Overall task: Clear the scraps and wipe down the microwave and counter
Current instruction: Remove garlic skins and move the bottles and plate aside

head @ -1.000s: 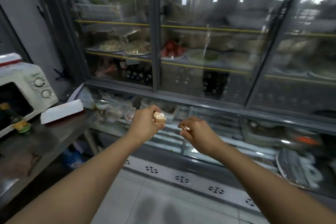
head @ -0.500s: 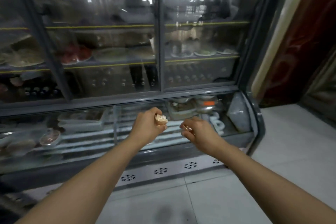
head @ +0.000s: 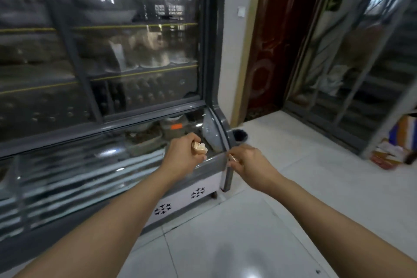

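My left hand (head: 184, 155) is held out in front of me, closed around a pale crumpled scrap (head: 200, 148) that sticks out between thumb and fingers. My right hand (head: 250, 163) is beside it, a little to the right, pinching a small thin scrap (head: 232, 158) in its fingertips. Both hands hover in front of the right end of a glass display fridge (head: 216, 160). The microwave and the counter are out of view.
A small dark bin (head: 239, 136) stands on the floor behind the fridge's corner, by the white wall. Beyond it are a dark red door (head: 277, 52) and a glass partition (head: 361, 70). Boxes and bags (head: 397, 144) lie at the far right. White tiled floor (head: 282, 210) stretches ahead.
My view has swung right along the fridge: the microwave and counter have left the frame, the fridge's end, the bin and the doorway have appeared. Both hands keep their scraps.
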A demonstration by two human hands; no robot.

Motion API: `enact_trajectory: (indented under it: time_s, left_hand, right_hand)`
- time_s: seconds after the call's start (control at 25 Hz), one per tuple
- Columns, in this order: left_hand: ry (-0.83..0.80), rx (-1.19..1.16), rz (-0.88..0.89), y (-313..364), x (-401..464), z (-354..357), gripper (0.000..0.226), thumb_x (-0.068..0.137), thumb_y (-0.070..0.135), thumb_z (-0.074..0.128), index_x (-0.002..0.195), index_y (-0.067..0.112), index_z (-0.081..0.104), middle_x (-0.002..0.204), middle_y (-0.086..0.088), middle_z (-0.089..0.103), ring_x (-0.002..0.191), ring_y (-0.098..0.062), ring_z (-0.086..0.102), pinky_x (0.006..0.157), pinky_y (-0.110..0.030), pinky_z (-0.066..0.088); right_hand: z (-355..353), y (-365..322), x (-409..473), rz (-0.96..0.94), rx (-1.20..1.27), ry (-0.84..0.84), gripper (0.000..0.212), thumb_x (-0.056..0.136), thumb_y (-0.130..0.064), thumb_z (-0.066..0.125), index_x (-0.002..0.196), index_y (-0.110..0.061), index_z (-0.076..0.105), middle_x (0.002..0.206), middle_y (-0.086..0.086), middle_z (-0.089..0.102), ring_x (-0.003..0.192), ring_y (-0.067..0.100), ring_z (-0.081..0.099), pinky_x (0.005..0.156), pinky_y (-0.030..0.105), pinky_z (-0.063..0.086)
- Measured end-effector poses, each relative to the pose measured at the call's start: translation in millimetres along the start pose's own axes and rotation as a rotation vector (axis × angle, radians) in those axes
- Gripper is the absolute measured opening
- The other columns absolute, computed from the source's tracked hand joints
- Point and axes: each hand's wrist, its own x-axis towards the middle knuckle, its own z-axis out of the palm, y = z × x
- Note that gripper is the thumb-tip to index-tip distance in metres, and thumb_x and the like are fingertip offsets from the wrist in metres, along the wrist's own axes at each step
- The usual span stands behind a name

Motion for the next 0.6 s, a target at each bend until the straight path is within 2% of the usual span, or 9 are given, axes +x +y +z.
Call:
enact_trajectory:
  time_s: [0.12, 0.32, 0.6]
  left_hand:
    - [-0.037, -0.010, 0.079, 53.4, 20.1, 52.4, 0.036, 0.071, 0.022, 0.079, 0.103, 0.021, 0.063, 0.095, 0.004, 0.065, 0.087, -0.015, 0.061, 0.077, -0.030, 0.049]
    - [-0.147, -0.006, 0.168, 121.4, 63.4, 119.5, 0.043, 0.072, 0.027, 0.078, 0.112, 0.024, 0.061, 0.101, 0.004, 0.065, 0.088, -0.013, 0.059, 0.075, -0.023, 0.044]
    - [-0.210, 0.001, 0.264, 183.7, 172.1, 201.6, 0.039, 0.073, 0.026, 0.078, 0.108, 0.021, 0.061, 0.102, 0.000, 0.064, 0.092, -0.017, 0.059, 0.082, -0.030, 0.050]
  right_hand:
    - [-34.2, 59.3, -18.0, 0.097, -0.017, 0.044, 0.019, 0.092, -0.023, 0.055, 0.104, -0.010, 0.062, 0.105, 0.008, 0.057, 0.093, 0.026, 0.057, 0.078, 0.032, 0.044]
    - [-72.2, 141.7, -27.7, 0.229, -0.005, 0.108, 0.023, 0.092, -0.025, 0.055, 0.110, -0.013, 0.063, 0.110, 0.008, 0.057, 0.095, 0.025, 0.057, 0.084, 0.035, 0.047]
    - [-112.8, 254.0, 21.9, 0.345, -0.005, 0.164, 0.025, 0.094, -0.027, 0.053, 0.115, -0.016, 0.061, 0.115, 0.006, 0.056, 0.097, 0.024, 0.057, 0.083, 0.032, 0.048]
